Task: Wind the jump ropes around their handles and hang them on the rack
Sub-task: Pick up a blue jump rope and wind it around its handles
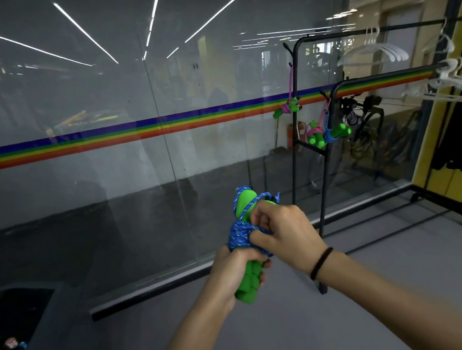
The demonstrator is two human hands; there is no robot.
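Note:
I hold a jump rope with green foam handles [250, 281] and a blue patterned cord [238, 236] wound around their middle. My left hand [231, 273] grips the lower ends of the handles. My right hand [284, 230] is closed on the blue cord at the wound part, fingers tucked under a loop. A black rack [311, 136] stands to the right by the glass wall. Three wound ropes hang from it: a pink-corded one [287, 108] high up, another pink one [315, 135] and a blue one [335, 133] lower.
A glass wall [129, 114] with a rainbow stripe runs ahead. White hangers [378, 53] hang on the rack's rails, with more at the right [451, 86]. A dark bin [12, 323] sits at the lower left. The rack's base bars [391, 230] lie on the grey floor.

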